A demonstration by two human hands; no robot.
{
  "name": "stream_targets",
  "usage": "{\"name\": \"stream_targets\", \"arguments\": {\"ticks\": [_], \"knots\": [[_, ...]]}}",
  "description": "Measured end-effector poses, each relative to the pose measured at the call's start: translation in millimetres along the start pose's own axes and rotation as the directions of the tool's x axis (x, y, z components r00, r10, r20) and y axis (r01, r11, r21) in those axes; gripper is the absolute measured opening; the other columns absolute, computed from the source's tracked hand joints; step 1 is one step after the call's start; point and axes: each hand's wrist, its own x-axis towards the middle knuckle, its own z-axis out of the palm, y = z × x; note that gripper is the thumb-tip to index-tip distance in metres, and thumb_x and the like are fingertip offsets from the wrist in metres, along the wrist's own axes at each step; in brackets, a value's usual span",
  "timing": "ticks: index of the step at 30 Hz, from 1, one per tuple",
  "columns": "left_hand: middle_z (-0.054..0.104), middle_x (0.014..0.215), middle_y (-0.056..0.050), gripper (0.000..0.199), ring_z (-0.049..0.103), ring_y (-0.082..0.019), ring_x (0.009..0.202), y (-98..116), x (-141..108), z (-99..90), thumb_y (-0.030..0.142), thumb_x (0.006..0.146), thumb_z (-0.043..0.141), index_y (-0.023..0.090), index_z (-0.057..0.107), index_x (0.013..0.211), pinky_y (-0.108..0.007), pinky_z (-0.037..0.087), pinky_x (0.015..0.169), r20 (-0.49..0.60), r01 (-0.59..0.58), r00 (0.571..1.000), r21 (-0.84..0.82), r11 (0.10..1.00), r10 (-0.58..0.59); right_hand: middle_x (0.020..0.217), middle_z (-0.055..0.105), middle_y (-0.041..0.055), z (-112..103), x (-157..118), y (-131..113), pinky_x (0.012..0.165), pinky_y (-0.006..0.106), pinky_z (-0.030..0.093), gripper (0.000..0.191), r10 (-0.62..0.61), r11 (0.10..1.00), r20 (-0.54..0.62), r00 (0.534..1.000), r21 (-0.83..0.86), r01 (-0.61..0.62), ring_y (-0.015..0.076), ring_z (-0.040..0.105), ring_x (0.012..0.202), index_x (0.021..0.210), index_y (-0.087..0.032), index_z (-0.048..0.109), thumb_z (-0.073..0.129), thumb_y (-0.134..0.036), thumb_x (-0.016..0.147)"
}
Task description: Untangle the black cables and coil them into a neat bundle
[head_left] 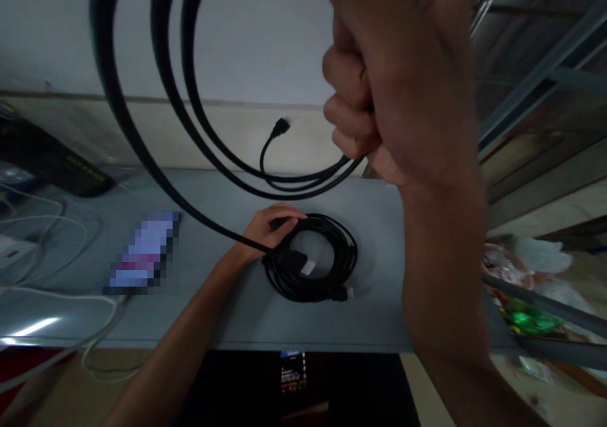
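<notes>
Raised near the camera, my right hand [374, 92] is closed around a looped black cable [208, 142]. Its loops hang to the left, and one plug [281, 126] dangles in front of the wall. My left hand [270, 228] rests on the grey shelf at the left edge of a coiled black cable [339, 269], its thumb and fingers pinched at the coil. A larger black connector [294, 262] with a pale end lies over the coil's left side. Another plug [342, 294] sticks out at the coil's lower right.
A phone with a blurred screen [145, 250] lies on the grey shelf [379, 319] at left, beside white cables [61, 297]. A black object [57, 155] stands behind. Metal frame bars [545, 85] and plastic bags [540, 256] are at right.
</notes>
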Motion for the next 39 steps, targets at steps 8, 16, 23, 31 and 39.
{"name": "stream_targets", "arguments": {"ticks": [8, 16, 23, 31, 39], "knots": [[0.086, 0.116, -0.011, 0.034, 0.080, -0.031, 0.111, 1.3, -1.7, 2.0, 0.054, 0.105, 0.078, 0.023, 0.090, 0.112, -0.046, 0.061, 0.106, -0.005, -0.040, 0.999, -0.025, 0.999, 0.040, 0.063, 0.032, -0.0105, 4.0, -23.0, 48.5, 0.038, 0.019, 0.015, 0.062, 0.334, 0.805, 0.630, 0.701, 0.196, -0.560, 0.0038, 0.020, 0.045, 0.075, -0.026, 0.038, 0.068, -0.064, 0.113], [0.084, 0.096, -0.010, 0.041, 0.076, -0.027, 0.084, -9.6, 2.2, -1.2, 0.060, 0.101, 0.081, 0.020, 0.087, 0.102, -0.038, 0.062, 0.082, -0.015, -0.007, 1.000, -0.088, 0.996, 0.006, 0.068, 0.029, -0.0131, 9.5, -80.6, 164.7, 0.042, 0.017, 0.017, 0.052, 0.583, 0.646, 0.585, 0.563, 0.085, -0.758, 0.0056, 0.021, 0.051, 0.095, -0.024, 0.056, 0.080, -0.069, 0.103], [0.088, 0.107, -0.014, 0.066, 0.083, -0.031, 0.097, -14.8, 0.8, -3.2, 0.078, 0.094, 0.083, 0.018, 0.081, 0.121, -0.039, 0.065, 0.088, -0.088, 0.142, 0.979, -0.336, 0.931, -0.182, 0.070, 0.051, -0.0077, 17.7, -100.9, 191.0, 0.047, 0.023, 0.032, 0.041, 0.481, 0.856, 0.258, 0.838, 0.071, -0.513, 0.0113, 0.042, 0.054, 0.108, -0.028, 0.062, 0.073, -0.067, 0.105], [0.088, 0.101, -0.011, 0.064, 0.085, -0.030, 0.089, -16.4, 3.9, -9.8, 0.069, 0.086, 0.093, 0.019, 0.079, 0.122, -0.038, 0.067, 0.082, -0.189, 0.276, 0.867, -0.588, 0.761, -0.461, 0.107, 0.084, 0.0059, 26.4, -107.7, 221.5, 0.098, 0.039, 0.058, 0.033, 0.102, 0.983, 0.056, 0.993, -0.158, -0.092, 0.0251, 0.078, 0.102, 0.103, -0.027, 0.080, 0.067, -0.055, 0.114], [0.087, 0.118, -0.014, 0.067, 0.081, -0.031, 0.110, -2.9, 5.5, -5.7, 0.076, 0.087, 0.091, 0.021, 0.084, 0.123, -0.041, 0.063, 0.098, -0.194, 0.264, 0.896, -0.492, 0.830, -0.400, 0.108, 0.084, 0.0071, 25.4, -110.4, 240.8, 0.100, 0.040, 0.059, 0.022, 0.104, 0.953, 0.125, 0.987, -0.295, -0.063, 0.0236, 0.075, 0.104, 0.108, -0.028, 0.090, 0.073, -0.041, 0.113]]}}
